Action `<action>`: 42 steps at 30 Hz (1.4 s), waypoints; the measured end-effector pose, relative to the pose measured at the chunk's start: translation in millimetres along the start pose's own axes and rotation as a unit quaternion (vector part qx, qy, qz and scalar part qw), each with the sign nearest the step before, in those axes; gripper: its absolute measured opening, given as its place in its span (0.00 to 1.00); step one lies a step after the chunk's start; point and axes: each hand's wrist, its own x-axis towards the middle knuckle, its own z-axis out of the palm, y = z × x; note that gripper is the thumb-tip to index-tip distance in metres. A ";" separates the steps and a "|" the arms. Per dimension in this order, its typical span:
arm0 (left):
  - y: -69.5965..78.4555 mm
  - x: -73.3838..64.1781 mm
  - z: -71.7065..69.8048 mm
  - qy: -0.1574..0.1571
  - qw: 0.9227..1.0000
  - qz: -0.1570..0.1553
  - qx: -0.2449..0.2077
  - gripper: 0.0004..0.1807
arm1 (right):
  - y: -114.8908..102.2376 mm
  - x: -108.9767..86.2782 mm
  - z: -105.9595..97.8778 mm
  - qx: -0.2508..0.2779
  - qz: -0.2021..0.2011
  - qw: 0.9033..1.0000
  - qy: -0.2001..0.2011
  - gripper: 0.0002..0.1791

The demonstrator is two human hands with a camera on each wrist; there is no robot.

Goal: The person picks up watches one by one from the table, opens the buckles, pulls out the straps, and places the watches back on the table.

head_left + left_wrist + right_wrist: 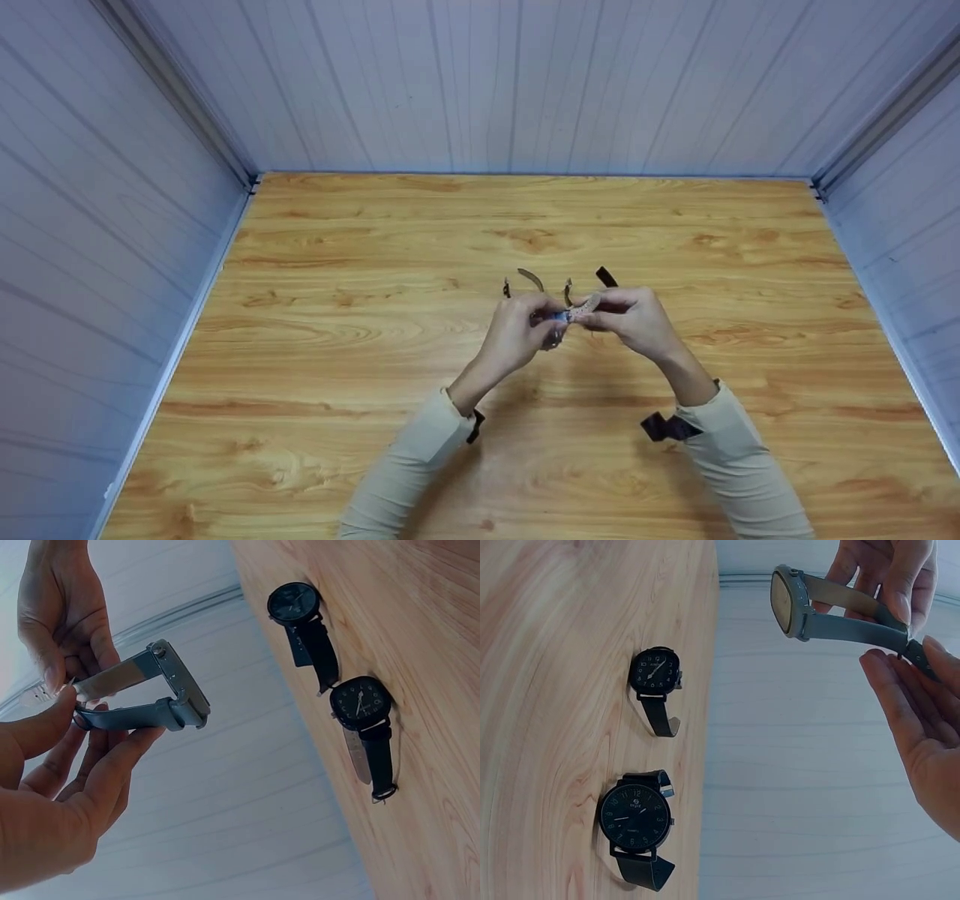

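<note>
Between both hands is a wristwatch (781, 604) with a blue-grey strap (127, 718), raised off the table and its strap bent into a loop. The left hand (514, 334) pinches the strap near the buckle. On the other side, the right hand (637, 322) pinches the strap's free end (921, 660), which has holes in it. In the right wrist view, the strap ends meet at a buckle (905, 645); whether the pin sits in a hole is too small to tell. Fingers hide most of the watch in the head view.
Two black watches lie on the wooden table (337, 300) beyond the hands: a round one (635, 817) and a rounded-square one (654, 671). In the head view, mainly their straps (606, 276) show past the fingers. Pale panel walls (480, 82) enclose the table's back and sides.
</note>
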 end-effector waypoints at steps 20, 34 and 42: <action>0.3 -0.4 0.6 -0.011 1.000 -0.020 -0.016 0.04 | 1.0 1.0 -1.1 0.001 -0.010 1.000 -0.001 0.06; 3.0 -0.9 1.3 -0.025 0.995 -0.064 -0.071 0.06 | 4.0 -2.5 -1.3 0.056 -0.003 0.998 0.027 0.08; 2.9 0.3 2.9 -0.013 0.994 -0.066 -0.087 0.07 | 6.9 -3.7 1.0 0.055 0.003 0.997 0.056 0.08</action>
